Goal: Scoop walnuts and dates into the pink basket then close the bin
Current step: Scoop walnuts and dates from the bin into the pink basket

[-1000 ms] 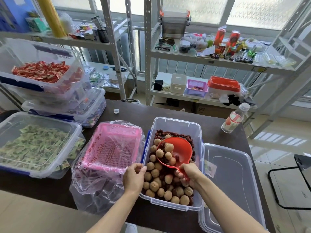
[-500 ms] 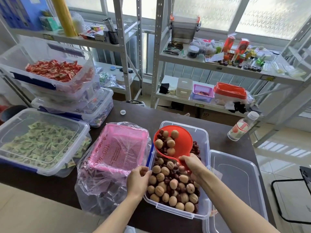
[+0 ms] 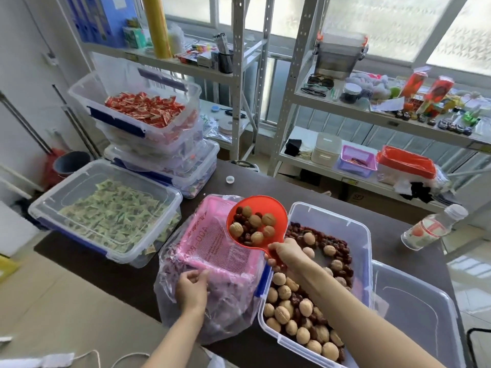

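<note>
My right hand (image 3: 288,254) grips the handle of a red scoop (image 3: 256,223) loaded with walnuts and dates. The scoop hangs over the right side of the pink basket (image 3: 215,248), which sits inside a clear plastic bag (image 3: 186,312). My left hand (image 3: 191,286) holds the bag at the basket's near edge. To the right stands the clear bin (image 3: 356,235) of walnuts and dates, open. Its clear lid (image 3: 414,312) lies flat on the table beside it at the right.
A clear bin of green-wrapped sweets (image 3: 111,211) stands at the left, with stacked bins of red-wrapped sweets (image 3: 143,110) behind it. A plastic bottle (image 3: 430,227) lies at the right and a small cap (image 3: 230,179) sits further back. Metal shelving rises behind the table.
My right hand lifted the loaded scoop out of the bin and swung it left over the pink basket. My left hand shifted from the bin's corner to the bag at the basket's near edge.
</note>
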